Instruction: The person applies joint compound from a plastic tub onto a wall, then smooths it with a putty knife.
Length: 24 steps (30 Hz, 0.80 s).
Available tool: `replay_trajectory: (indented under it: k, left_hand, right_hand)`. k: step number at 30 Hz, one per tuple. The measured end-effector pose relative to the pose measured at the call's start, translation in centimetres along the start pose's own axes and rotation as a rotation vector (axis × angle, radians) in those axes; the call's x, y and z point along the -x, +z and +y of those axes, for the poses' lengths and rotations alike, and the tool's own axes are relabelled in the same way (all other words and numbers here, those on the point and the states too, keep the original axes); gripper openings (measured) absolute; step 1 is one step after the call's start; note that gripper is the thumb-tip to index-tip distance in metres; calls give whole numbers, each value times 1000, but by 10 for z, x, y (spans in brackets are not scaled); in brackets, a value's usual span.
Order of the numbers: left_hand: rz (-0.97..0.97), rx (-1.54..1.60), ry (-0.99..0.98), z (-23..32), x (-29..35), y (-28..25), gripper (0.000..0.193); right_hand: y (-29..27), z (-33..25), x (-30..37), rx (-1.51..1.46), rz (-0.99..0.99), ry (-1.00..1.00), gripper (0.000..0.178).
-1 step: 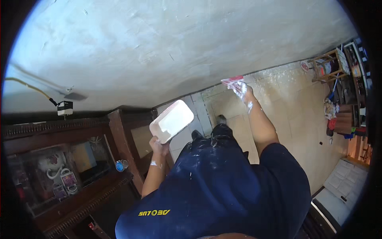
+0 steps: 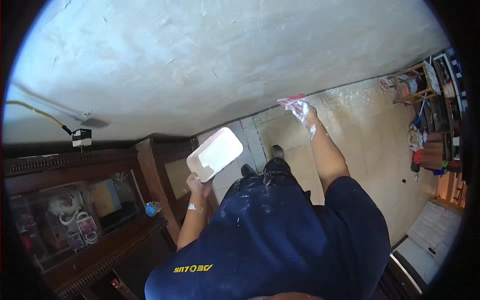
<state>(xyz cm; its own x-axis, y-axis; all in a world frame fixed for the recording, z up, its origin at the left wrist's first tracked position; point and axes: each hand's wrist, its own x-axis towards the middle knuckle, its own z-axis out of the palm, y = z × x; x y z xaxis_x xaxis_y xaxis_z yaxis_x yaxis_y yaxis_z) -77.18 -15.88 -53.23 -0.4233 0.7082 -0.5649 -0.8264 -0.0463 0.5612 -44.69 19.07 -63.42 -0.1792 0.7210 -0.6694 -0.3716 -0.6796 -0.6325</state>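
The left hand point(image 2: 198, 186) grips a white rectangular tub point(image 2: 200, 162) with rounded corners by its near end, fingers around the rim. The tub is held out in front of the body on the left, above the floor point(image 2: 370, 155), tilted so that its open side faces up toward the head. Inside lies bright white paste point(image 2: 223, 149), covering the far part of the interior with a ragged edge; the wall nearest the left hand shows greyer. Glare hides how deep the paste is.

The right hand point(image 2: 303, 112) is closed around a flat red scraper point(image 2: 291, 101), held well apart from the tub, near the foot of the pale wall point(image 2: 225, 55). Whether its blade touches the wall cannot be told. White smears coat the fingers of the right hand and mark both forearms.

On the left stands a dark wooden cabinet point(image 2: 146, 160) with carved edging. Behind its glass sit several mugs point(image 2: 86, 224), some with purple prints, and white ware with a floral pattern; whether they hold anything cannot be seen. A small blue-topped container point(image 2: 151, 209) rests at the cabinet's ledge, its contents hidden. Above the cabinet, a yellow cable point(image 2: 37, 107) runs to a black-and-white box point(image 2: 81, 137). At the far right, a wooden stool point(image 2: 415, 82) has colourful items within its frame.
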Motion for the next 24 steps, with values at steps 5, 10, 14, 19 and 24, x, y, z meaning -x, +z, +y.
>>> replay_trajectory:
  k: [5,10,14,19,24]
  left_hand:
    - [89,-25,43,-10,-4,41,58]
    - [63,-24,27,-24,-19,61,58]
    - [195,-2,92,-38,-22,117,55]
    - [121,28,87,-59,-31,135,62]
    - [142,25,53,-73,-34,135,61]
  right_hand:
    - [37,-51,-81,56,33,-94,19]
    - [96,-132,-35,17,76,-77,17]
    - [78,-157,43,-5,-36,-161,11]
    - [11,-114,9,29,-34,-3,20]
    - [-7,-88,-78,-97,11,8,13]
